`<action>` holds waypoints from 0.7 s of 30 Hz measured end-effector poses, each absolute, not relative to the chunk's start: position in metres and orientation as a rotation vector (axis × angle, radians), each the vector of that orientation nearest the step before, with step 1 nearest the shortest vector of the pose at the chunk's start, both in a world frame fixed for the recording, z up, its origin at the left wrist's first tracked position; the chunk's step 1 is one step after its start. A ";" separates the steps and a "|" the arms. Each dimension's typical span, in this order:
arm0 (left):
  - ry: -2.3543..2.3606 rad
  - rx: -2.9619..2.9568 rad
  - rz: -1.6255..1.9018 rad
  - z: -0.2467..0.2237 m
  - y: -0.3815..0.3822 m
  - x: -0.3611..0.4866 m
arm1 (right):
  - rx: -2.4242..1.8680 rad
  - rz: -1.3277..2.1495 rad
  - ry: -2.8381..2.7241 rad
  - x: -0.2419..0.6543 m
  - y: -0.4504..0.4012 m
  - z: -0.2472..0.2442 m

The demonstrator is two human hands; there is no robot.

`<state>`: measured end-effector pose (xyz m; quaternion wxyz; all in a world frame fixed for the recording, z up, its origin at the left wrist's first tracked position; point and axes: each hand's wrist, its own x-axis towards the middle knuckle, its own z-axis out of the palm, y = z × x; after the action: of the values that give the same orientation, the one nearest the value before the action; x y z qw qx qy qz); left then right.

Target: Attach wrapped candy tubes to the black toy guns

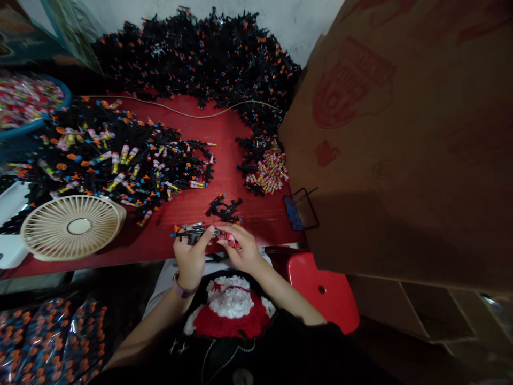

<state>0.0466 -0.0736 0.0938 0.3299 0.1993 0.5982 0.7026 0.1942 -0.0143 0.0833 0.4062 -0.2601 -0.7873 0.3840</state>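
Small black plastic toy gun (194, 233) gripped in left hand (191, 258), muzzle pointing to image left, low over near edge of red worktop (256, 214). Red-and-white wrapped tube (231, 241) pinched in right hand (241, 248), right up against rear of gun. Hands together, fingertips nearly touching, both raised just above worktop edge. Purple wristband (183, 287) on left wrist. Just ahead of hands, small cluster of black toy guns (223, 209). Further left, wide spread of black guns mixed with colourful tubes (120, 166), orange and blue bits throughout. Beyond, huge heap of black guns (192, 53) against white wall, with smaller pile of tubes (266, 171) at its front right. Tan cable (188, 113) across worktop. Beige round fan (72, 227) at left, blue basin of wrapped sweets (28, 101) past it. Cardboard box (401, 133) at right, red stool (323, 291) below, bags of orange-tipped items (52, 342) at lower left
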 end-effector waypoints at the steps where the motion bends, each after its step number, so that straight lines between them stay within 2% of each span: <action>1: 1.563 0.522 1.833 0.094 -0.074 0.047 | -0.674 0.969 -1.985 0.194 -0.014 0.083; 10: 1.538 0.613 1.710 0.098 -0.079 0.050 | -0.821 1.262 -1.874 0.206 -0.005 0.087; 17: 1.408 0.550 1.572 0.096 -0.079 0.066 | -0.835 1.057 -1.765 0.209 -0.013 0.073; 21: 1.378 0.511 1.504 0.092 -0.073 0.061 | -0.866 1.124 -1.709 0.204 -0.009 0.068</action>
<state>0.0609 -0.0726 0.0924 0.4963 0.2111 0.5689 0.6208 0.2036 -0.0092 0.0680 0.4440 -0.3495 -0.6892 0.4535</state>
